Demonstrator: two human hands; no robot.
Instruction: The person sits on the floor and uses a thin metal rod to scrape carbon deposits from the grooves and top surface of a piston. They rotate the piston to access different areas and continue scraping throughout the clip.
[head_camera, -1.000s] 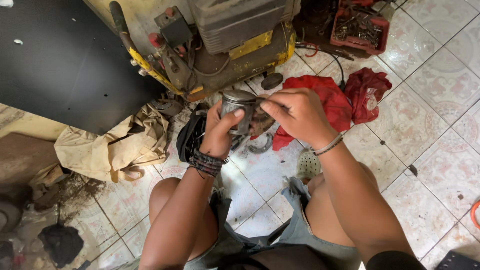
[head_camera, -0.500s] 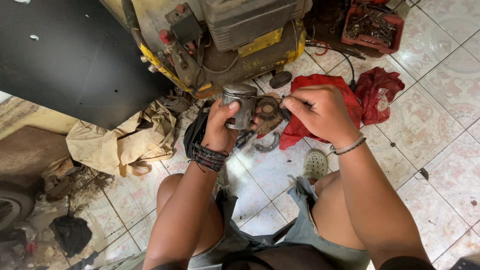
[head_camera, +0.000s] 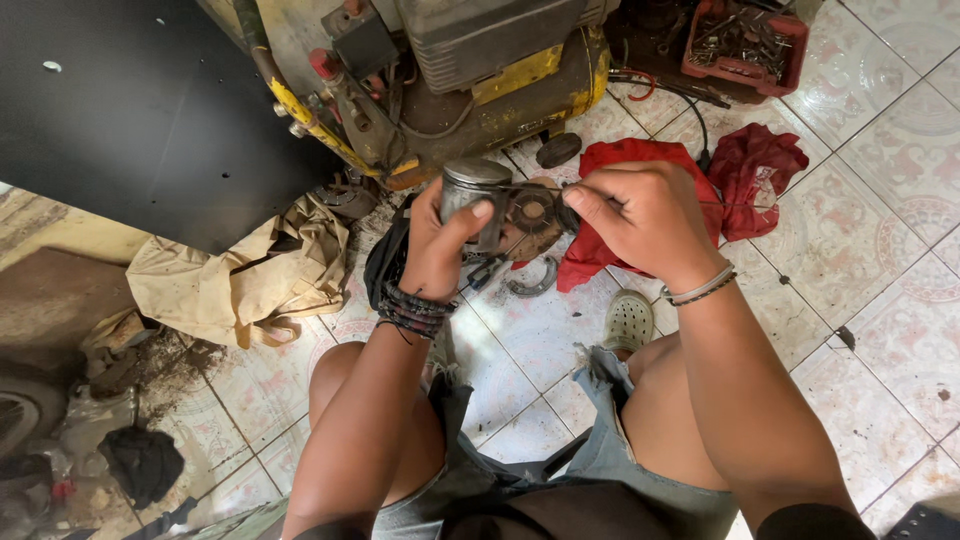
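Crouched over a patterned tile floor (head_camera: 860, 250), we hold a grey metal piston (head_camera: 470, 195) upright in our left hand (head_camera: 435, 250), the grip clamped around its skirt with the thumb pressed across the side. It sits raised above the floor, just in front of a grimy yellow air compressor (head_camera: 480, 90). Our right hand (head_camera: 645, 220) meets it from the side, fingertips pinched together on a thin ring or wire at the piston's edge; what exactly they pinch is too small to tell. A round, rusty part (head_camera: 535, 215) shows between the two hands. Beneath them lie red rags (head_camera: 650, 175), a curved metal piece (head_camera: 530, 285) and a pale perforated sandal (head_camera: 628, 320). A tan cloth (head_camera: 250, 275) is heaped to the left beside a black panel (head_camera: 130, 110), and a red tray of tools (head_camera: 745, 40) rests at the top right.
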